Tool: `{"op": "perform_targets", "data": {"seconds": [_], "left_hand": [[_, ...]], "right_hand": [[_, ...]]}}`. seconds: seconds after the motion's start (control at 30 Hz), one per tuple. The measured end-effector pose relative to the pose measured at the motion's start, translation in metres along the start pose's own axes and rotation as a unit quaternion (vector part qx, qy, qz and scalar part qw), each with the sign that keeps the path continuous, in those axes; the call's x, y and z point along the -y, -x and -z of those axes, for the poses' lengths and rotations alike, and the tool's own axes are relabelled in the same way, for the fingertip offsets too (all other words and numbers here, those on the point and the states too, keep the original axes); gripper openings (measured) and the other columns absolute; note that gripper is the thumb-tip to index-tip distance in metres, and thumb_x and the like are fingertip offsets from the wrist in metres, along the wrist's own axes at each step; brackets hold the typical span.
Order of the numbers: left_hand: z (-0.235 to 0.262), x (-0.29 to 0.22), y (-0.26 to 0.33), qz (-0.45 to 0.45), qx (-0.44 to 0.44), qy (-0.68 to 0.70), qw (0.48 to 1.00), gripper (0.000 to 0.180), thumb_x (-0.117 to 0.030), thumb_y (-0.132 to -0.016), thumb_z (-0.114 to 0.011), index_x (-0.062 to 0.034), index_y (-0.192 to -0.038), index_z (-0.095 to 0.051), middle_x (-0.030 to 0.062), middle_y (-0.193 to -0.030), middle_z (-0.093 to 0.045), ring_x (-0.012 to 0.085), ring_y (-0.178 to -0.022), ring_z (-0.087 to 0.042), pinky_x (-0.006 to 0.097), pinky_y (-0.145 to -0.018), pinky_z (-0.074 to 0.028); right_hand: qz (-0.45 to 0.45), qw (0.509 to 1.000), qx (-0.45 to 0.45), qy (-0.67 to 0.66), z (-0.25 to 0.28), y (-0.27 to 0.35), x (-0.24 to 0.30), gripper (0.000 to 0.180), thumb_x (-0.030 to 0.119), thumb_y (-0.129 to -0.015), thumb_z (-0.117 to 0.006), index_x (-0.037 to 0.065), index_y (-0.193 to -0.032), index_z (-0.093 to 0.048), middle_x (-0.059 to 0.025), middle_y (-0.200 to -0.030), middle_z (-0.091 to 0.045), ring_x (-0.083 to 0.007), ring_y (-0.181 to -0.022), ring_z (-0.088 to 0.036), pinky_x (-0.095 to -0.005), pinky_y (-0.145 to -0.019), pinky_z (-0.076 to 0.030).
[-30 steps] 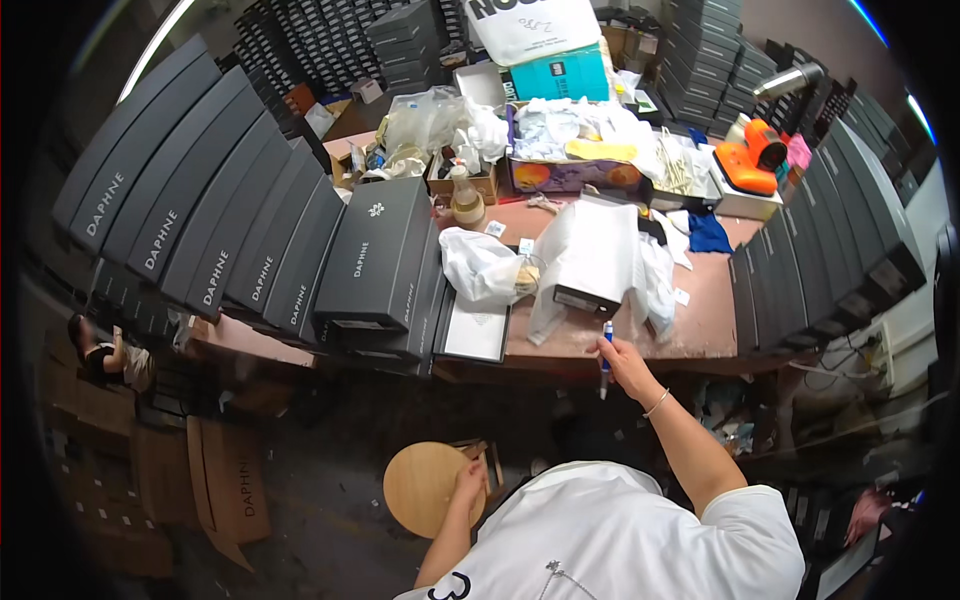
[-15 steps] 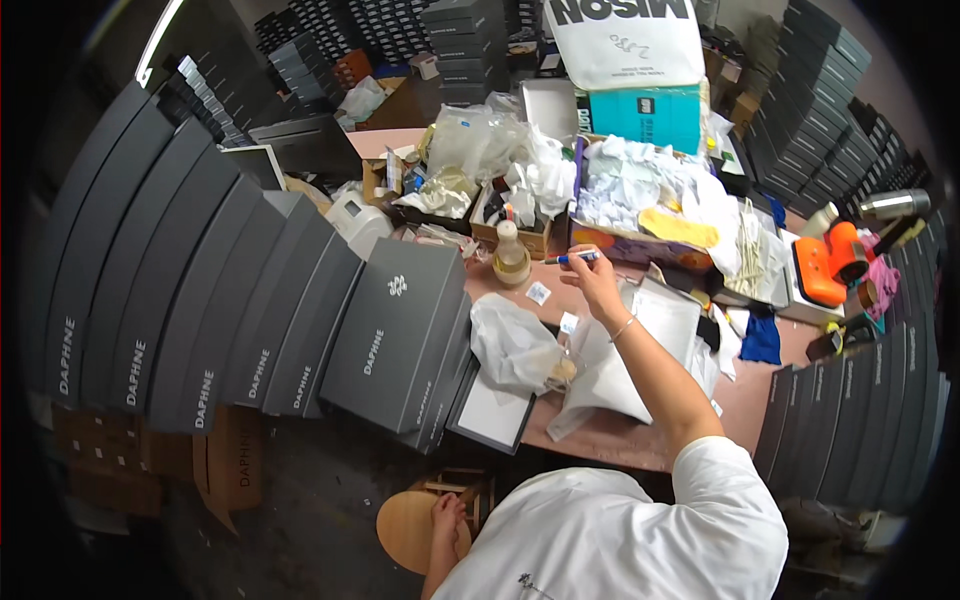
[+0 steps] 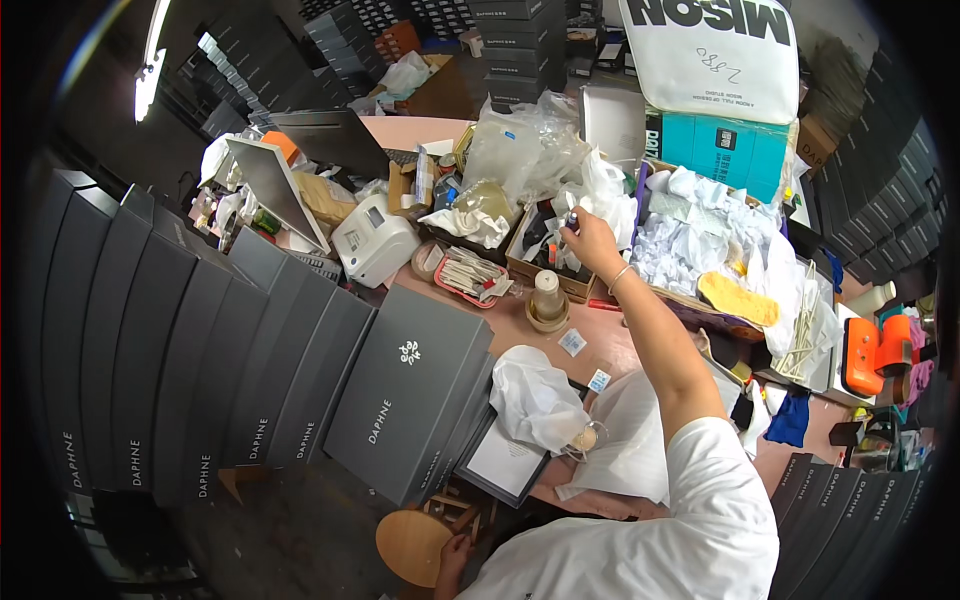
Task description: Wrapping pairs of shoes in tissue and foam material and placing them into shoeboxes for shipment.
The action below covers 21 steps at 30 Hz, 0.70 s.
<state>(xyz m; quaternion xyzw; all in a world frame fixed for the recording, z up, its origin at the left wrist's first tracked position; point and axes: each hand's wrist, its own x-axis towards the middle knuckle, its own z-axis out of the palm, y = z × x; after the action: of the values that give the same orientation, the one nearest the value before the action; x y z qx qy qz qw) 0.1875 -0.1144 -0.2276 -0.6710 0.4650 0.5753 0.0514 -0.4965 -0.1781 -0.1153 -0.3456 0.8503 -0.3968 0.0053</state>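
My right hand (image 3: 592,240) reaches out over a small cardboard box (image 3: 522,262) of dark odds and ends. Pinched in its fingers is a slim pen (image 3: 572,220), seen nearly end-on. Just nearer me on the pink table, a pale bottle with a tapered top (image 3: 547,287) stands in a yellowish ring. A red pen (image 3: 605,305) lies beside the box. Down by a round wooden stool (image 3: 412,545) my left hand (image 3: 455,553) hangs with its fingers curled, nothing visible in them. Below my right forearm spreads a white foam sheet (image 3: 625,430), with a translucent plastic bag (image 3: 535,395) left of it.
Dark grey shoe boxes (image 3: 410,390) stand in a long row at the left and a stack at the right (image 3: 850,520). Behind are a white label printer (image 3: 372,240), a red basket of sticks (image 3: 470,275), crumpled paper (image 3: 700,225) in a carton and a yellow sponge (image 3: 738,298).
My right hand has reached farther over the small box, the pen turning from sideways to nearly end-on. The view has shifted leftward and up; my left hand stays low by the stool.
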Motion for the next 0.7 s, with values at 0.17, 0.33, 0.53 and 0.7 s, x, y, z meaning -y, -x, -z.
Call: {"op": "perform_targets", "data": {"seconds": [0.17,0.33,0.53,0.7], "left_hand": [[-0.008,-0.004,0.003,0.003,0.014,0.022,1.000,0.036,-0.022,-0.090,-0.065,-0.0011,-0.118,-0.058,0.0065,-0.097,-0.064,0.0161,-0.081,-0.063,0.026,-0.068,-0.051],[-0.010,0.019,-0.013,-0.015,0.045,0.019,0.999,0.036,-0.023,-0.090,-0.065,-0.0026,-0.119,-0.058,0.0037,-0.093,-0.063,0.0125,-0.077,-0.060,0.024,-0.067,-0.049],[-0.013,0.009,-0.038,-0.059,0.086,-0.029,0.994,0.036,-0.023,-0.090,-0.065,-0.0032,-0.119,-0.058,0.0044,-0.091,-0.064,0.0117,-0.078,-0.060,0.025,-0.069,-0.049],[-0.030,-0.009,-0.073,-0.174,0.116,-0.141,0.968,0.038,-0.025,-0.088,-0.067,-0.0013,-0.116,-0.060,0.0103,-0.098,-0.067,0.0168,-0.083,-0.063,0.030,-0.076,-0.051]], "right_hand": [[0.000,0.995,0.074,0.059,-0.016,0.010,-0.023,0.031,0.020,-0.078,-0.067,0.002,-0.102,-0.059,-0.0225,-0.088,-0.065,-0.0397,-0.082,-0.063,-0.0463,-0.073,-0.051],[0.026,0.998,0.056,-0.002,0.017,0.027,0.002,0.037,0.017,-0.077,-0.067,0.002,-0.111,-0.060,-0.0229,-0.099,-0.063,-0.0392,-0.092,-0.061,-0.0451,-0.081,-0.049],[0.062,0.994,0.084,0.025,0.068,0.073,0.001,0.039,0.013,-0.078,-0.065,0.002,-0.115,-0.060,-0.0232,-0.102,-0.062,-0.0402,-0.093,-0.060,-0.0429,-0.085,-0.048],[-0.006,0.999,0.042,-0.033,0.124,0.107,0.021,0.037,0.017,-0.081,-0.064,0.001,-0.114,-0.061,-0.0226,-0.102,-0.064,-0.0370,-0.090,-0.062,-0.0412,-0.081,-0.049]]}}
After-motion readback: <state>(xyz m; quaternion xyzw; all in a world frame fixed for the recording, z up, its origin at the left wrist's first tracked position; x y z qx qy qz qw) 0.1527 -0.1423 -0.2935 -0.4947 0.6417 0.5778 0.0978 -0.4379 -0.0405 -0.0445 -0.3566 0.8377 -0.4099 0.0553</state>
